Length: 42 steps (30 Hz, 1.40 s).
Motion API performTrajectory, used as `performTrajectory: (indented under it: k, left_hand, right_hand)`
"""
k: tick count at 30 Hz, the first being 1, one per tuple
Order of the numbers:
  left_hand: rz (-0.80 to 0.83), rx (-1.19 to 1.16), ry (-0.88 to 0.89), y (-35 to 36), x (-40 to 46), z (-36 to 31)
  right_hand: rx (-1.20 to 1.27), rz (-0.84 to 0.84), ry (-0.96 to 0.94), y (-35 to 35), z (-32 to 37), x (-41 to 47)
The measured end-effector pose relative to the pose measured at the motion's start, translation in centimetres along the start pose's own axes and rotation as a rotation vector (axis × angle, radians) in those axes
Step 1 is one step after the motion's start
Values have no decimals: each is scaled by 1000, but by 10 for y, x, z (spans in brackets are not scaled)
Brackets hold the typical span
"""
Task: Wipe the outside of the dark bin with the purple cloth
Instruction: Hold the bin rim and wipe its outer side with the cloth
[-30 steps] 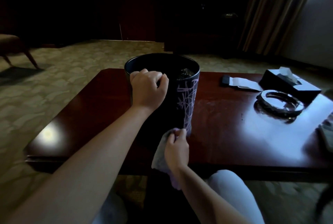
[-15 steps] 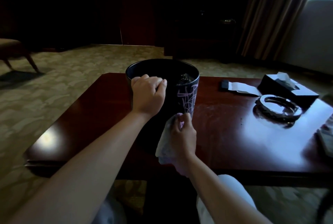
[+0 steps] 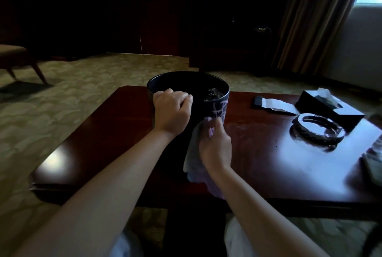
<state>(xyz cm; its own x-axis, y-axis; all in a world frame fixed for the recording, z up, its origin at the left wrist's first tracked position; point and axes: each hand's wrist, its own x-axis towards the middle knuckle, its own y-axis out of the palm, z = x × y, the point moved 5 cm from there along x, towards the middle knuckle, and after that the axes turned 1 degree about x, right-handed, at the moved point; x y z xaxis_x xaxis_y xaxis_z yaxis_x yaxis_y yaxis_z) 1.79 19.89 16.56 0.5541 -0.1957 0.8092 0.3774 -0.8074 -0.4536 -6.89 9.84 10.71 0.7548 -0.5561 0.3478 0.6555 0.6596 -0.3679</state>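
The dark bin (image 3: pixel 220 107), round with pale scribbled lines on its side, stands upright on a dark red wooden table (image 3: pixel 258 153). My left hand (image 3: pixel 172 111) grips the near rim of the bin, fingers curled over the edge. My right hand (image 3: pixel 216 145) holds the purple cloth (image 3: pixel 194 159) bunched against the bin's near right wall, about mid-height. The cloth hangs down below my wrist. Something dark and crumpled lies inside the bin.
To the right on the table are a black tissue box (image 3: pixel 328 107), a round glass ashtray (image 3: pixel 318 128), a white slip of paper (image 3: pixel 277 104) and a small dark object (image 3: pixel 258 101). A chair leg (image 3: pixel 39 72) stands on the carpet at far left. Curtains hang at the back right.
My right hand has slid the cloth up the bin's side, from near the base to mid-height. My left hand keeps its grip on the rim.
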Motion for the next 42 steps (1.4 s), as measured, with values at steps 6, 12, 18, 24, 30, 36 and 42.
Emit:
performTrajectory:
  k: [6,12,18,24,30,36,42]
  left_hand:
    - [-22,-56,53,-3,3,-1]
    - [-34,-47,88,-5,1,-3]
    - [-29,-25,93,-2,1,-2]
    - [-16,-11,83,-3,1,-3]
    - [-3,8,60,-1,1,-1]
    - [-6,1,61,-1,1,0]
    - [4,15,63,-1,1,-1]
  right_hand:
    - [34,-55,-22,-5,19,15]
    - [40,-50,8,-8,7,8]
    - [71,-57,-37,-10,28,22]
    - [31,33,165,4,-12,-3]
    - [86,-58,40,-21,36,34]
    - [-6,64,157,-2,6,8]
    - [16,-58,17,-18,42,25]
